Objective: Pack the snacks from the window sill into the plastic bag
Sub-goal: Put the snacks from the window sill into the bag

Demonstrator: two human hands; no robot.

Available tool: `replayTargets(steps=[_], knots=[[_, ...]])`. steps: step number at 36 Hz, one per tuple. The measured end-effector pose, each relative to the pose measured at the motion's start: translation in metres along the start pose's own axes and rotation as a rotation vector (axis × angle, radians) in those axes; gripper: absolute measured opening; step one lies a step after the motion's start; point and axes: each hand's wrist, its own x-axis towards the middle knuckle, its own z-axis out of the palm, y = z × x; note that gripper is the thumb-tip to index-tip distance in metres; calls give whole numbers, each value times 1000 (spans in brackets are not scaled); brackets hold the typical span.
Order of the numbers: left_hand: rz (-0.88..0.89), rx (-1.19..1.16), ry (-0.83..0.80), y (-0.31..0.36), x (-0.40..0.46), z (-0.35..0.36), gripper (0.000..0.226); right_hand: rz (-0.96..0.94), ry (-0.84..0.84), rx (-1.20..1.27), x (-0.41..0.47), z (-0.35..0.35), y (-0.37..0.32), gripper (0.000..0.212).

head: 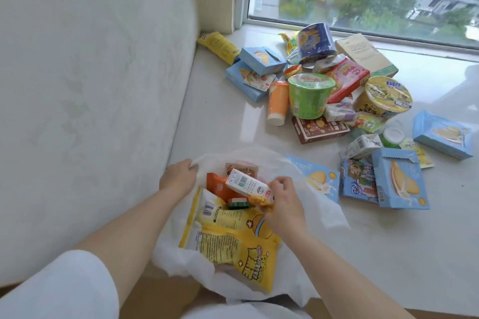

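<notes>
Left hand pinches the bag rim, right hand grips a carton; if the rim slips, the bag probably collapses shut.

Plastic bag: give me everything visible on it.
The plastic bag is thin, white, translucent and crumpled, lying open at the near edge of the window sill. The left hand grips its rim; the right hand holds a small carton over its mouth. A large yellow snack pouch lies inside.

White plastic bag, yellow snack pouch, green noodle cup, pale-blue boxes, orange bottle.
</notes>
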Motion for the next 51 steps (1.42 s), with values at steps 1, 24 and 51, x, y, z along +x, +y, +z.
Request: replayTargets(steps=[1,24,51], knots=[[8,-165,83,4,-2,-7,28,-8,1,-26,1,2,-5,46],[233,130,235,45,1,-20,56,195,202,-390,17,-4,49,76],[745,576,-348,253,-16,113,59,904,301,615,29,-80,213,38]])
